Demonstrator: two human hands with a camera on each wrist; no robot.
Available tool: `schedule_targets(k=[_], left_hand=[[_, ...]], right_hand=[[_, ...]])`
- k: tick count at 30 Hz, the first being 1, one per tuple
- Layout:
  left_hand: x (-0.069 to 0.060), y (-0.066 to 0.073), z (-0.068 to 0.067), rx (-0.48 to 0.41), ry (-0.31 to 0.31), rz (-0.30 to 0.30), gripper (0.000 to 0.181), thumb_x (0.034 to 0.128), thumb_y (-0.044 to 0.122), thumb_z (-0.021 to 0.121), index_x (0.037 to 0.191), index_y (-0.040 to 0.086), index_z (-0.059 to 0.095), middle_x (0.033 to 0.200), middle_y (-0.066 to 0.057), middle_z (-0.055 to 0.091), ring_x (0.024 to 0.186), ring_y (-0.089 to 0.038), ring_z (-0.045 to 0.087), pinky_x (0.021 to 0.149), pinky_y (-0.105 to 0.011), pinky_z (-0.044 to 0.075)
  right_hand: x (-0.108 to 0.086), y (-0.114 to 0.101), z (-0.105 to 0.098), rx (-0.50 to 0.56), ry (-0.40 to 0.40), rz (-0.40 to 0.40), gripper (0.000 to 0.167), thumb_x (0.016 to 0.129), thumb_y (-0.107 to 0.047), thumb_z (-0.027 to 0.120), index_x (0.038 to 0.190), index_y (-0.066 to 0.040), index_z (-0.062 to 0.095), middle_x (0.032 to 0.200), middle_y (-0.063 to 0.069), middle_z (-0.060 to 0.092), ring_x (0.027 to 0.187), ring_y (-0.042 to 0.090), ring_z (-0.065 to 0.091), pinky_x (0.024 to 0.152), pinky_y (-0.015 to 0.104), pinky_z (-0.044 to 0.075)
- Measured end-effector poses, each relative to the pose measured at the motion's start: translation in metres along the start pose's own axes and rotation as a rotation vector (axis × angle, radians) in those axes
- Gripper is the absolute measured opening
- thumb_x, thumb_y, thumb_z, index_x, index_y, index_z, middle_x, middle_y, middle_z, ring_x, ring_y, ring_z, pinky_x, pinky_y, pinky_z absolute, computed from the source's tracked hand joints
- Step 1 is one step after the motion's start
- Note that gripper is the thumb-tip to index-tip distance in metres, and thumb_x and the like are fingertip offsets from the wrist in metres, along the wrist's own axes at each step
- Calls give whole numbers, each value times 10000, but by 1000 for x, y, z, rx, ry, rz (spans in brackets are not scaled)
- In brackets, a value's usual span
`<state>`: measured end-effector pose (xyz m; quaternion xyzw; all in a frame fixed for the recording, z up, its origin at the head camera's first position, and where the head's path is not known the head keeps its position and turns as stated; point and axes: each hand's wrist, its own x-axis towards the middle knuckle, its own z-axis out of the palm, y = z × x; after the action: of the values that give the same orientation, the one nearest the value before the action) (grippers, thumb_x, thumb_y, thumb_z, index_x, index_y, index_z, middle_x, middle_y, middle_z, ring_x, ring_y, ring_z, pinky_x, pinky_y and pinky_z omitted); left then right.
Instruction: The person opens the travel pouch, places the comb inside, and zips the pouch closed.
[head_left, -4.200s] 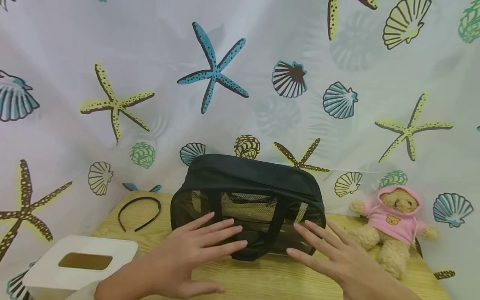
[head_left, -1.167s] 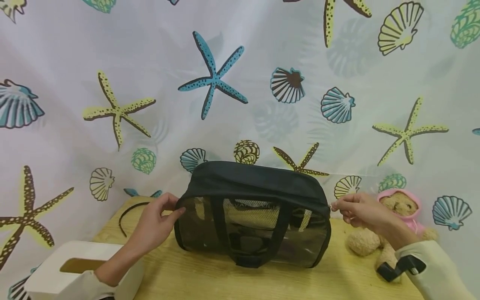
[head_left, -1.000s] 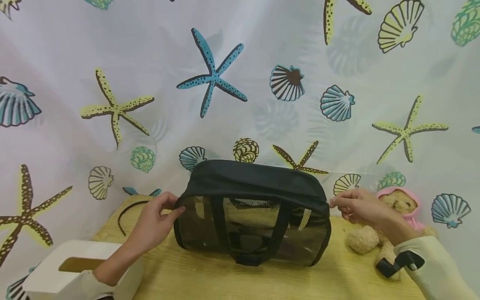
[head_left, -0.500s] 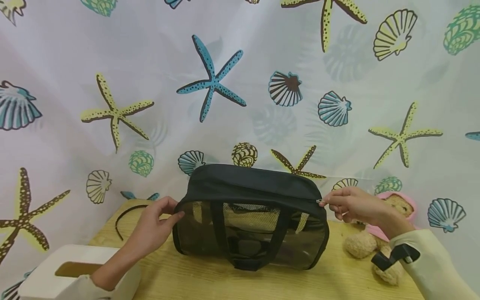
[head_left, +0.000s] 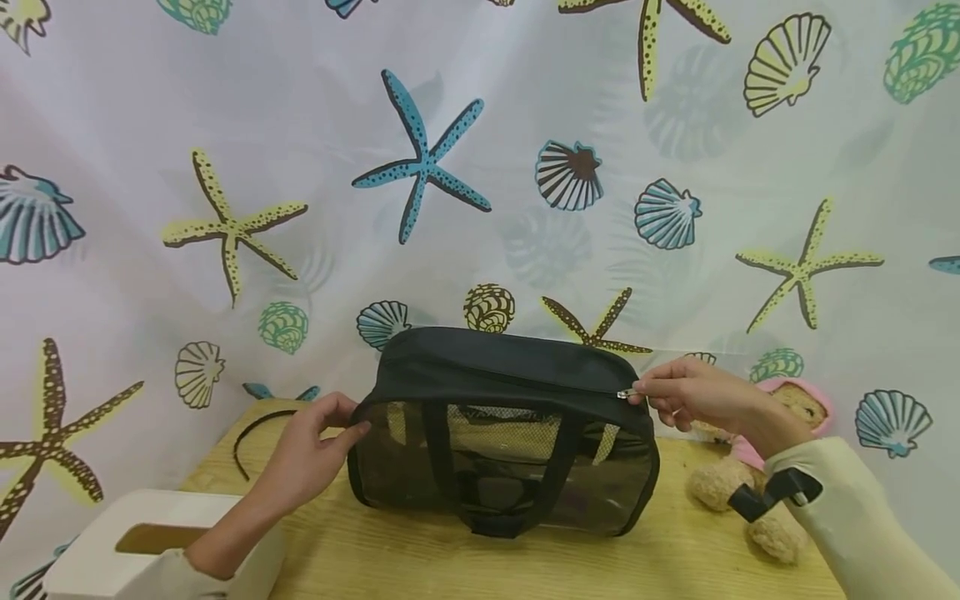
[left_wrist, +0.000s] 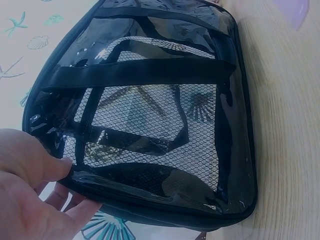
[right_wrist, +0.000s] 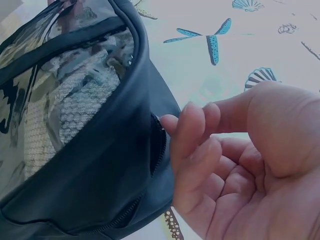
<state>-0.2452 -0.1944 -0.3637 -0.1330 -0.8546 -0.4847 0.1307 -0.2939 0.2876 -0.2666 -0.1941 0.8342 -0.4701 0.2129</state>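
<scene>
Standing at clock centre on a pale wood-grain table (head_left: 360, 558): a black fabric bag with smoky clear-plastic and mesh panels (head_left: 506, 367). Pinching its ten-o'clock corner, thumb against fingers, with the left hand (head_left: 309, 450); pinching a small silver metal zipper pull (head_left: 626, 393) at two with the right hand (head_left: 697, 397). Probably light, floppy, slick on the plastic; best gripped by seamed corners or black webbing handles (head_left: 444, 454). Bounded by a seashell-print white curtain (head_left: 525, 50) at twelve, a tan plush bear in pink hood (head_left: 711, 483) at three, a white box (head_left: 90, 550) at eight; likeliest room towards six.

No text, label, brand, number or sign readable in any view.
</scene>
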Motion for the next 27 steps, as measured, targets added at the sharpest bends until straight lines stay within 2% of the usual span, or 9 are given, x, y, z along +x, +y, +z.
schedule_targets(k=[6, 10, 15, 22, 27], left_hand=[[0, -2, -1, -2, 12, -22, 87, 1014, 102, 654, 1075, 42, 641, 1056, -104, 669, 1205, -336, 666, 888, -326, 613], [-1, -2, 0, -4, 18, -2, 79, 1011, 98, 658, 1067, 45, 647, 1045, -101, 676, 1180, -321, 674, 866, -299, 603], [-1, -2, 2, 12, 17, 36, 59, 1003, 88, 666, 1048, 53, 654, 1043, -94, 685, 1149, -319, 681, 863, -325, 600], [0, -3, 2, -5, 18, 28, 54, 1007, 84, 659, 1048, 48, 655, 1030, -94, 676, 1125, -266, 674, 830, -263, 600], [0, -5, 2, 2, 14, 41, 52, 1007, 85, 659, 1041, 47, 650, 1025, -93, 676, 1113, -253, 676, 831, -270, 602]], right_hand=[[7, -6, 6, 10, -19, -27, 311, 1099, -224, 494, 1079, 37, 662, 713, -39, 502, 600, 95, 507, 550, 252, 415], [11, -9, 8, -10, -26, -41, 319, 1103, -218, 482, 1087, 49, 657, 691, -36, 502, 580, 86, 513, 526, 250, 402], [12, -12, 13, -14, -6, -14, 334, 1103, -237, 485, 1148, 58, 636, 697, -32, 494, 590, 93, 535, 527, 265, 427], [21, -22, 21, -33, 39, 6, 345, 1104, -232, 478, 1158, 61, 652, 672, -21, 496, 574, 109, 524, 516, 269, 431], [25, -28, 26, -41, 48, 20, 344, 1105, -221, 465, 1160, 57, 661, 667, -14, 468, 575, 117, 513, 513, 262, 430]])
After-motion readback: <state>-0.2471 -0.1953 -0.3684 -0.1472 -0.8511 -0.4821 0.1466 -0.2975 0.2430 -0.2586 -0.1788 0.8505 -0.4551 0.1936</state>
